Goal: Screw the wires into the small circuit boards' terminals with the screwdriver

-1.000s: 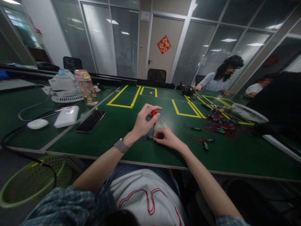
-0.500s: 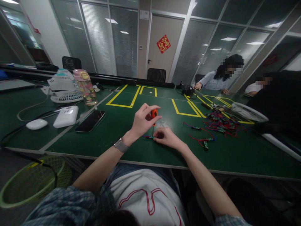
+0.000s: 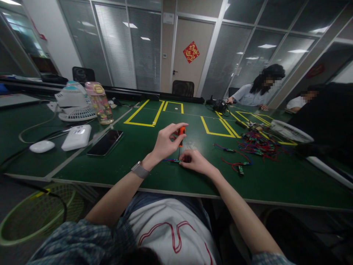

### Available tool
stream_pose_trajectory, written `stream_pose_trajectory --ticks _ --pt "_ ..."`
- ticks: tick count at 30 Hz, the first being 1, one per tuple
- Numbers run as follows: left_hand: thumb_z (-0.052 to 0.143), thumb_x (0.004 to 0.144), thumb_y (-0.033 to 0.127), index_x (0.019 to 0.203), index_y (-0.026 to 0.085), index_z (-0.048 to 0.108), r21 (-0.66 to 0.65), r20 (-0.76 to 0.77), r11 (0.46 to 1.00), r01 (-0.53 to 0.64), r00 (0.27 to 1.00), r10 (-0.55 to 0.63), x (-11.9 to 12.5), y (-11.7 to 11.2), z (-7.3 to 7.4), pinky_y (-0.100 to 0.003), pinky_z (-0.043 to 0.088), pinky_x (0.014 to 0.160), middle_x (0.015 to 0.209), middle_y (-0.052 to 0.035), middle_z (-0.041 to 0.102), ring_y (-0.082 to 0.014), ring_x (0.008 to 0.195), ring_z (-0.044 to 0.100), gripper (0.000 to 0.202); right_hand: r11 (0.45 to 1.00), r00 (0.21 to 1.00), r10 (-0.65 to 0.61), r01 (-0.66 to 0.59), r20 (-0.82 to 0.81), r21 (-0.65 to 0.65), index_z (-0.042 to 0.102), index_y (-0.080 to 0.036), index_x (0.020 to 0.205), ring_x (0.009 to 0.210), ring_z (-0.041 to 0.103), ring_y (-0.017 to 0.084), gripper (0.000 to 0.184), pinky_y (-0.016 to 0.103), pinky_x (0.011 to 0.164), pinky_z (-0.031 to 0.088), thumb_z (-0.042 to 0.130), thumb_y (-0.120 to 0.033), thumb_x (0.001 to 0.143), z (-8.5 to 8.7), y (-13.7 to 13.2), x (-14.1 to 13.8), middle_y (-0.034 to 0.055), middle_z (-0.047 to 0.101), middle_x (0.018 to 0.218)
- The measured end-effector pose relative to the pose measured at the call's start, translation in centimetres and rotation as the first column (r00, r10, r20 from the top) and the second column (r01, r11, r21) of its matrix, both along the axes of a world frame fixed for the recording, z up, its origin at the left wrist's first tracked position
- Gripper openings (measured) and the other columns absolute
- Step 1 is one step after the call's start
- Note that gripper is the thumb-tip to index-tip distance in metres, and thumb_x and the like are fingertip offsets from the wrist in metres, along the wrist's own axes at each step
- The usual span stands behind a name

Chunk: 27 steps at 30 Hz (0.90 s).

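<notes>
An orange-and-black screwdriver [image 3: 181, 131] stands upright, its handle held between the thumb and fingers of my left hand [image 3: 168, 141]. Its thin shaft points down at a small green circuit board [image 3: 177, 161] on the table, with blue and red wires running out to the left. My right hand [image 3: 193, 160] rests on the table, fingertips pinched on the board's right end, which they partly cover. Whether the screwdriver's tip sits in a screw is too small to tell.
Several wired circuit boards [image 3: 241, 170] lie to the right, before a tangled pile of them [image 3: 257, 143]. At left are a phone [image 3: 106, 142], a white box-like device [image 3: 77, 137], a bottle [image 3: 99, 103] and a fan [image 3: 75, 106]. A co-worker [image 3: 253, 90] sits across the table.
My left thumb and fingers have shifted slightly around the screwdriver's handle, showing more of it. My right hand and the board have hardly moved.
</notes>
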<state>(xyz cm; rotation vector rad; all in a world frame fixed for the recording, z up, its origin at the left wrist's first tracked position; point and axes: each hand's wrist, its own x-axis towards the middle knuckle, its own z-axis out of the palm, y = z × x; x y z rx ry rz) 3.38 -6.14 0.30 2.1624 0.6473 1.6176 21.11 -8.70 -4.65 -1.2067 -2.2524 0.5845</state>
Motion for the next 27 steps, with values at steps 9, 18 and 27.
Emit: stream_pose_trajectory --ticks 9,18,27 --pt "0.082 0.073 0.031 0.098 0.02 0.066 0.076 0.029 0.981 -0.177 0.984 0.175 -0.36 0.42 0.13 -0.016 0.047 0.053 0.087 -0.0001 0.06 -0.01 0.071 0.056 0.032 1.0 1.0 -0.008 0.008 0.006 0.002 0.07 -0.015 0.082 0.064 0.055 0.012 0.007 0.023 0.062 0.043 0.07 -0.012 0.075 -0.29 0.11 0.06 0.0003 0.062 0.072" --pt "0.05 0.096 0.025 0.12 0.018 0.062 -0.126 0.12 0.98 0.153 0.983 -0.138 -0.17 -0.18 0.25 -0.026 0.058 0.075 0.111 -0.0092 0.067 -0.0148 0.088 0.069 0.028 1.0 1.0 0.002 -0.002 -0.01 -0.006 0.07 -0.014 0.082 0.064 0.055 0.012 0.007 0.023 0.061 0.043 0.07 -0.013 0.075 -0.36 0.14 0.09 0.0007 0.063 0.073" --pt "0.068 0.084 0.022 0.091 0.019 0.069 -0.042 0.111 0.997 -0.059 0.992 0.063 -0.3 0.16 0.46 -0.019 0.05 0.062 0.085 -0.0015 0.057 -0.0104 0.076 0.057 0.008 1.0 1.0 0.003 -0.003 0.001 0.0 0.07 -0.014 0.081 0.065 0.055 0.012 0.006 0.023 0.062 0.043 0.07 -0.012 0.075 -0.08 0.06 0.07 0.0011 0.062 0.074"
